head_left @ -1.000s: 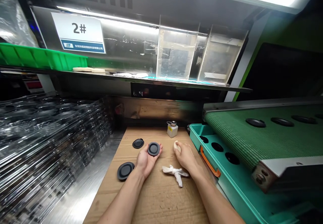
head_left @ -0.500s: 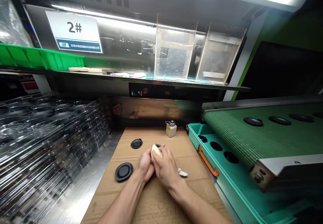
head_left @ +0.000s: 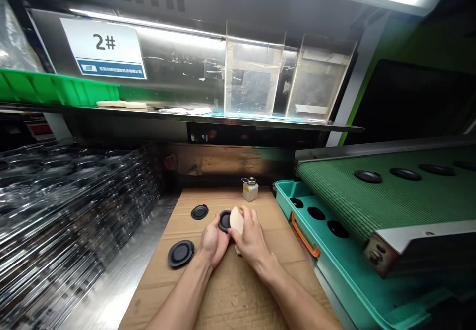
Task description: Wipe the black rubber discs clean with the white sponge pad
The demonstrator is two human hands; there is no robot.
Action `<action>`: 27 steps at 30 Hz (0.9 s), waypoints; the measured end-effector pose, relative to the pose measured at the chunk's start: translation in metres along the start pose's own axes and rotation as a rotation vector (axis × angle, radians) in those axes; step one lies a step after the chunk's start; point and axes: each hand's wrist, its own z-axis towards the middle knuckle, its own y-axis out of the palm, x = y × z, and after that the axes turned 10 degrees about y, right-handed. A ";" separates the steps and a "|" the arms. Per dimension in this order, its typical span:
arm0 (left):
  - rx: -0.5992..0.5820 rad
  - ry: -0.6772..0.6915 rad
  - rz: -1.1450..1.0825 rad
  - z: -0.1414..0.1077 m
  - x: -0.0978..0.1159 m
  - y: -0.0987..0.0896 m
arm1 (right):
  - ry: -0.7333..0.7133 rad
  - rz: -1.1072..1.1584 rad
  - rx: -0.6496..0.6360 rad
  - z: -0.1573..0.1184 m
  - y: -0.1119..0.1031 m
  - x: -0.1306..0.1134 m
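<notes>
i'm watching the left hand cradling a round black disc near the middle of the cardboard sheet, its grip closed around the disc's edge. the right hand is holding a cream pad in a firm grip and pressing it onto the right part of the disc's face, so the two hands are almost touching. a second black disc is lying on the cardboard, far of the hands, and a third black disc is lying to their left. a small white dispenser bottle is standing near the far edge. on the right, a teal tray is sitting just beside the cardboard, and more black discs are resting on a green mesh conveyor belt. stacked clear plastic trays are filling the left side.
</notes>
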 end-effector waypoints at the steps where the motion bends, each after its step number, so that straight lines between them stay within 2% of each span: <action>1: 0.005 -0.003 0.010 -0.001 -0.001 0.001 | 0.036 0.027 -0.057 0.000 -0.002 0.001; 3: 0.014 -0.017 0.051 -0.002 -0.004 0.001 | 0.050 0.057 -0.181 -0.002 -0.005 0.001; 5: 0.011 -0.021 0.089 -0.003 -0.008 0.001 | 0.010 0.078 -0.244 -0.002 -0.007 0.000; 7: -0.010 -0.009 0.100 -0.003 -0.012 0.000 | -0.012 0.076 -0.206 0.001 -0.007 -0.002; 11: -0.001 0.048 0.114 -0.002 -0.017 -0.004 | 0.078 -0.059 -0.083 0.006 -0.005 -0.004; 15: -0.005 0.081 0.108 -0.001 -0.015 -0.006 | -0.024 -0.085 -0.160 0.003 -0.003 -0.005; 19: 0.004 0.079 0.100 0.000 -0.013 -0.005 | 0.050 -0.110 -0.100 0.004 -0.006 -0.004; 23: 0.005 0.069 0.076 -0.002 -0.014 -0.003 | -0.009 -0.038 -0.198 0.006 -0.009 -0.003; 25: 0.000 0.043 0.055 -0.002 -0.016 -0.002 | -0.010 -0.006 -0.163 0.007 -0.011 -0.003; 27: 0.014 0.032 0.032 -0.002 -0.017 -0.001 | 0.064 -0.072 -0.071 0.008 -0.011 -0.003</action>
